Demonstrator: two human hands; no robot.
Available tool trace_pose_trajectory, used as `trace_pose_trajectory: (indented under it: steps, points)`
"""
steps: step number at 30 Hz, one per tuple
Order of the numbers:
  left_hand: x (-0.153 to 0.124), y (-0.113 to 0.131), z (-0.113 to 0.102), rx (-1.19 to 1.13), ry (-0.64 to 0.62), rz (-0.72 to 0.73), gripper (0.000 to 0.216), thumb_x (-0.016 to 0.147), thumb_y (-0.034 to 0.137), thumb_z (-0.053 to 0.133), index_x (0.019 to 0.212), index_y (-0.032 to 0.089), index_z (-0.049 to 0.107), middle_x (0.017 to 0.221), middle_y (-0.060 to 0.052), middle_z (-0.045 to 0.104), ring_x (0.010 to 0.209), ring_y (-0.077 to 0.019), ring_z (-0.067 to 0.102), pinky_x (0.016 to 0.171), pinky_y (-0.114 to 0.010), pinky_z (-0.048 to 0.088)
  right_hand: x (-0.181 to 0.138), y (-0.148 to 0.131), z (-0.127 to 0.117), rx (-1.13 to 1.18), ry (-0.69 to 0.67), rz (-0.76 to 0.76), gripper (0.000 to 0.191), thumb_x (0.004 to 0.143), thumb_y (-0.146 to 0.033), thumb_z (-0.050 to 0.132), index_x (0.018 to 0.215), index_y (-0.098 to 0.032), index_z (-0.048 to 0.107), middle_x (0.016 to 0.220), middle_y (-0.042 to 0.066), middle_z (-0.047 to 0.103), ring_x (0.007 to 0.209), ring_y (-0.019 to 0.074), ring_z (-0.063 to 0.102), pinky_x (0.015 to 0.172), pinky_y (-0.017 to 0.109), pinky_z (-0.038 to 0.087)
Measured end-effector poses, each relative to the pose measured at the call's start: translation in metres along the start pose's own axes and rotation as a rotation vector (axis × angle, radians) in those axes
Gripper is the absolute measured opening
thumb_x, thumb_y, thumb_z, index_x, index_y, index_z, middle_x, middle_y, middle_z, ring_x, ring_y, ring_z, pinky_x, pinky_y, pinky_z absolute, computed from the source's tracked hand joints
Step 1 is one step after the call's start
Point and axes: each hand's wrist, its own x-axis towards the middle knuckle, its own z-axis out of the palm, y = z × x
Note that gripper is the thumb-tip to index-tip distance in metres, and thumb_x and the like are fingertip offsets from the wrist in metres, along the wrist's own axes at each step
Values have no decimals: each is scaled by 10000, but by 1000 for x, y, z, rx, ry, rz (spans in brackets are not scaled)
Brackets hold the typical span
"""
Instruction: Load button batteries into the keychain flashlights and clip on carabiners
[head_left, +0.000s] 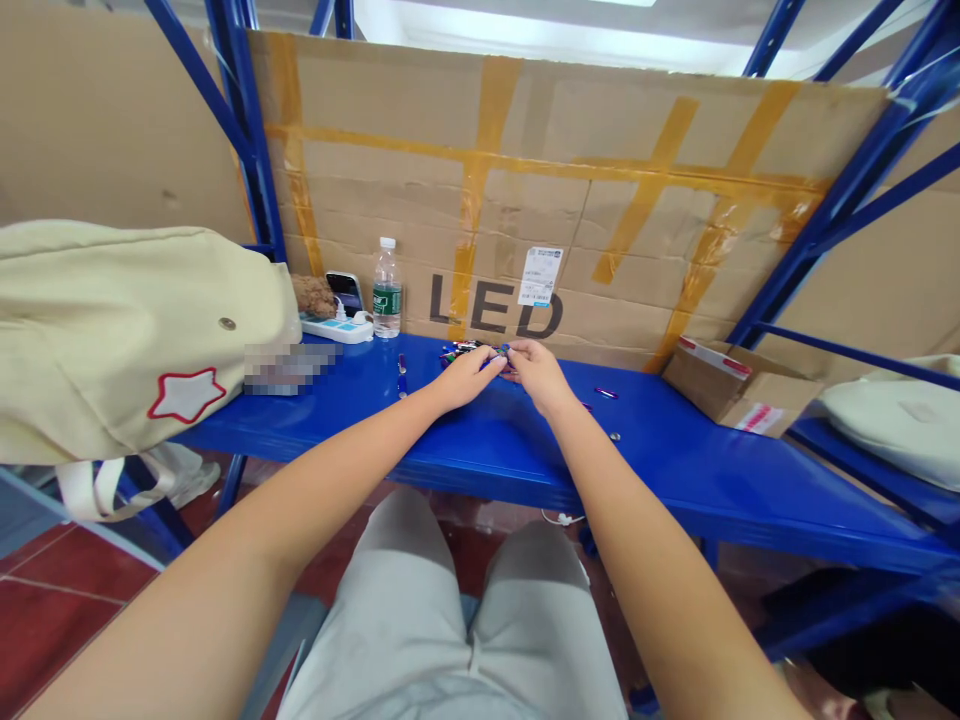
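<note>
Over the blue tabletop (480,440), my left hand (466,380) and my right hand (537,374) meet with fingertips pinched together. Between them is a tiny bluish-green piece (504,349), too small to name. Just behind my left hand lies a pile of small, shiny, multicoloured pieces (463,348), partly hidden by the fingers. A short purple tube-like piece (606,393) lies to the right of my right hand. A dark purple piece (401,362) and a blue one (403,384) lie to the left. A small round silvery piece (615,436) rests nearer the front edge.
A cream bag (135,330) with a star patch stands at left. Behind are a water bottle (387,290), a white power strip (337,328) and a phone (345,292). A small cardboard box (739,385) sits at right. Taped cardboard (375,200) walls the back.
</note>
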Motion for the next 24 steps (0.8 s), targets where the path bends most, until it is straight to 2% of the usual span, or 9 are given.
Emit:
trace_pose_trajectory:
  steps: [3,6,10,16,20,24]
  points:
    - [1,-3,1,5,37,-10,217,917,373,508,927,168,580,957,-41,677,890,-189,611,845,-316,469,1,3,11,71,22,7,38,847,-191,539,855,-211,508,766,-15,621,707,99,606,721,238,526]
    - [2,-6,1,38,65,-36,181,890,343,552,890,165,586,916,-38,677,864,-188,610,811,-304,470,-1,5,13,110,-15,46,89,860,-171,480,782,-215,473,704,-22,598,689,105,602,752,259,528]
    - [3,-12,-2,86,120,-93,173,865,329,578,875,158,601,888,-49,685,838,-200,611,756,-307,470,-7,5,12,137,-76,88,143,896,-173,415,768,-217,460,738,-14,601,724,101,604,805,275,518]
    - [3,-17,-8,63,-28,-49,290,906,360,491,935,140,679,954,-68,713,894,-217,631,842,-339,467,-14,5,5,128,-126,104,158,924,-225,439,768,-212,461,708,-22,565,690,97,564,813,267,488]
    - [2,-14,-8,-43,-110,34,277,891,337,517,1025,168,691,1032,-34,727,974,-219,640,910,-329,459,-15,5,-1,144,-144,87,107,933,-239,439,827,-222,441,818,-9,620,786,105,601,857,290,479]
    - [1,-13,-7,-31,-101,-13,257,883,313,512,917,152,709,914,-30,738,890,-219,650,847,-323,481,-18,5,-5,131,-150,83,83,914,-235,481,847,-217,435,924,10,650,886,118,615,906,344,464]
